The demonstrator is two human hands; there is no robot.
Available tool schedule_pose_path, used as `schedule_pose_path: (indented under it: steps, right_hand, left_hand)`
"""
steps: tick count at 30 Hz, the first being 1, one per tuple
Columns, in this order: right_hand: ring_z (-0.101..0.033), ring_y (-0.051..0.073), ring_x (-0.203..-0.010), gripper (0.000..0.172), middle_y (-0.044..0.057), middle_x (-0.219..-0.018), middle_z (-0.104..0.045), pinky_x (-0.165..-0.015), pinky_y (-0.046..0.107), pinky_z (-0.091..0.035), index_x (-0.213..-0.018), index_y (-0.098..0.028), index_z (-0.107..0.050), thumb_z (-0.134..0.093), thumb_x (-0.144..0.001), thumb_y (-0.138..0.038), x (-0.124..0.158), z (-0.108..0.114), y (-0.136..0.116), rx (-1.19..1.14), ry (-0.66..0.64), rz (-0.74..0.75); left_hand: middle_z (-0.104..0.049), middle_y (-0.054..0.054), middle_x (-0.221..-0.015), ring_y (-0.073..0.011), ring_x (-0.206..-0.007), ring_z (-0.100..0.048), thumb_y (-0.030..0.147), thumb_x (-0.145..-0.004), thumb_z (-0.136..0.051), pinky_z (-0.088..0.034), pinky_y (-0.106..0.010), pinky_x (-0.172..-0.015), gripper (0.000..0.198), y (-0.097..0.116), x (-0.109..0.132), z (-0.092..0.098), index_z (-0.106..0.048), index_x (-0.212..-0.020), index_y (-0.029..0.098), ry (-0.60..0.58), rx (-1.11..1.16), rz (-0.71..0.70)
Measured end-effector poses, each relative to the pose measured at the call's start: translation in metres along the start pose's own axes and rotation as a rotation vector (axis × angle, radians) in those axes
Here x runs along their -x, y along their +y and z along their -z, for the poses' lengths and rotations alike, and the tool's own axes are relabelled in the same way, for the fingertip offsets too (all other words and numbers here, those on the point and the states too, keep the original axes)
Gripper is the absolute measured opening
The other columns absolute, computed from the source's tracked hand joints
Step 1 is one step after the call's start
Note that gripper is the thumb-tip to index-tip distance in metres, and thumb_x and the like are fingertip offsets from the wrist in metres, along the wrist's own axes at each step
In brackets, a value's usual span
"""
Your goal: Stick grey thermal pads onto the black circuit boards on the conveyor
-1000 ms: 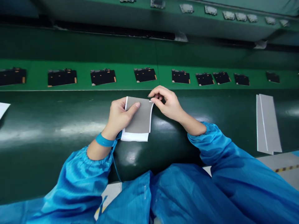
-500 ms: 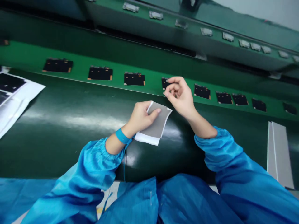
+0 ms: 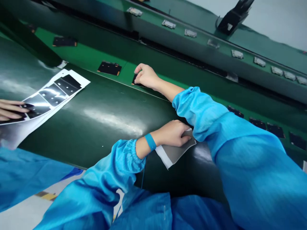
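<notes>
My left hand [image 3: 174,132] is closed on a small stack of grey sheets with white edges [image 3: 178,153], thumb on top, low over the dark green work surface. A blue band circles the left wrist. My right hand [image 3: 148,76] reaches across to the bright green strip, over a flat black rectangular part [image 3: 134,82] that it partly covers. Its fingers are curled with the tips near each other; whatever is between them is too small or hidden to make out. Another black part with orange corners [image 3: 109,68] lies just left of it.
Several more black parts [image 3: 275,130] lie along the strip to the right. Small clear-looking pieces [image 3: 169,24] line the upper ledge. At left, another person's hand [image 3: 11,110] rests on white-backed sheets with black pieces [image 3: 55,94]. A dark post [image 3: 45,52] stands behind them.
My right hand has moved left and forward from above the grey sheets to a black part on the strip. The view has swung left, bringing another person's hand into sight.
</notes>
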State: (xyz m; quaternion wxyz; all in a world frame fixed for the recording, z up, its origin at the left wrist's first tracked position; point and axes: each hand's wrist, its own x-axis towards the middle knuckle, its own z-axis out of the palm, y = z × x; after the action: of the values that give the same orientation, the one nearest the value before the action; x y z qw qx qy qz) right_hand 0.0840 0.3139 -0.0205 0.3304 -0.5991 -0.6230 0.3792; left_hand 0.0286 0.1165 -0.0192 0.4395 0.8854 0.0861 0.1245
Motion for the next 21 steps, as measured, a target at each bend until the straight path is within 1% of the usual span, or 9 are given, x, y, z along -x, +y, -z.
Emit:
schedule_pose_path:
  steps: [3, 9, 14, 17, 21]
  right_hand:
    - [-0.071, 0.019, -0.085, 0.036, -0.001, -0.082, -0.074, -0.083, 0.034, -0.062, -0.093, -0.025, -0.050, -0.071, -0.075, -0.002, -0.001, -0.003, 0.009, -0.011, -0.022, 0.009]
    - [-0.073, 0.019, -0.090, 0.035, -0.001, -0.084, -0.075, -0.087, 0.035, -0.060, -0.094, -0.025, -0.049, -0.072, -0.075, -0.005, 0.004, -0.002, 0.022, 0.035, -0.006, 0.036]
    - [-0.073, 0.021, -0.095, 0.034, -0.002, -0.085, -0.074, -0.088, 0.035, -0.059, -0.093, -0.025, -0.050, -0.072, -0.075, -0.008, 0.010, 0.001, 0.025, 0.121, 0.029, 0.081]
    - [-0.072, 0.022, -0.095, 0.033, -0.001, -0.085, -0.074, -0.088, 0.035, -0.057, -0.090, -0.026, -0.048, -0.067, -0.074, -0.004, 0.018, 0.005, 0.024, 0.184, 0.041, 0.094]
    - [-0.071, 0.026, -0.097, 0.034, 0.002, -0.088, -0.073, -0.096, 0.040, -0.055, -0.096, -0.025, -0.050, -0.064, -0.075, -0.001, 0.028, 0.006, 0.024, 0.326, 0.066, 0.129]
  left_hand:
    - [-0.076, -0.008, -0.086, -0.0216, -0.079, -0.069, 0.020, -0.091, -0.067, -0.049, -0.032, -0.073, 0.010, 0.000, -0.001, -0.002, -0.068, -0.082, 0.018, -0.008, -0.026, -0.003]
    - [-0.075, -0.009, -0.086, -0.0223, -0.081, -0.068, 0.021, -0.091, -0.065, -0.048, -0.033, -0.074, 0.013, -0.001, -0.002, -0.005, -0.064, -0.079, 0.018, -0.012, -0.071, -0.020]
    - [-0.074, -0.008, -0.084, -0.0221, -0.080, -0.067, 0.022, -0.091, -0.065, -0.047, -0.034, -0.072, 0.013, -0.001, -0.003, -0.004, -0.063, -0.078, 0.019, -0.007, -0.081, -0.016]
    - [-0.076, -0.009, -0.088, -0.0237, -0.083, -0.069, 0.023, -0.091, -0.067, -0.048, -0.034, -0.073, 0.011, 0.000, -0.003, -0.004, -0.066, -0.082, 0.018, -0.001, -0.104, -0.017]
    - [-0.078, -0.009, -0.093, -0.0257, -0.089, -0.073, 0.024, -0.092, -0.068, -0.051, -0.035, -0.076, 0.007, 0.000, -0.002, -0.005, -0.070, -0.088, 0.018, 0.002, -0.123, -0.003]
